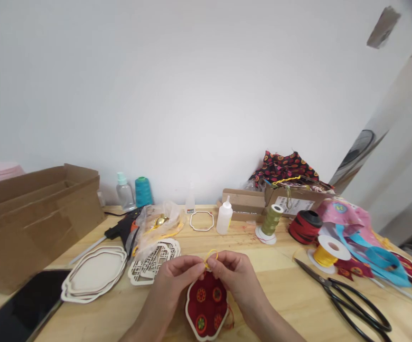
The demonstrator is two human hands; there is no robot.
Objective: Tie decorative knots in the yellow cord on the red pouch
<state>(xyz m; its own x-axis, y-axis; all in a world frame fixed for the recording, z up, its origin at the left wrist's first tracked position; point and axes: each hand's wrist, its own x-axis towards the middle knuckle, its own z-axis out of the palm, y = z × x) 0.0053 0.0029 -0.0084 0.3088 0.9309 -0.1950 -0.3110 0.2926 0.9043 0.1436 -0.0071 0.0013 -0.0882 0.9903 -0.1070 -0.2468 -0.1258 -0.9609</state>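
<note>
A yellow cord makes a small loop at the top of a scalloped ornament, which has dark red patterned fabric inside a pale wooden rim. My left hand pinches the cord from the left, thumb against forefinger. From the right, my right hand pinches the same cord close beside it. The ornament lies below my fingertips, between both hands. At its right edge some thin reddish thread shows. My fingers hide the cord's lower part.
Black scissors lie at right near a yellow cord spool. Wooden frames and a glue gun are at left, beside a cardboard box. A white squeeze bottle stands behind my hands.
</note>
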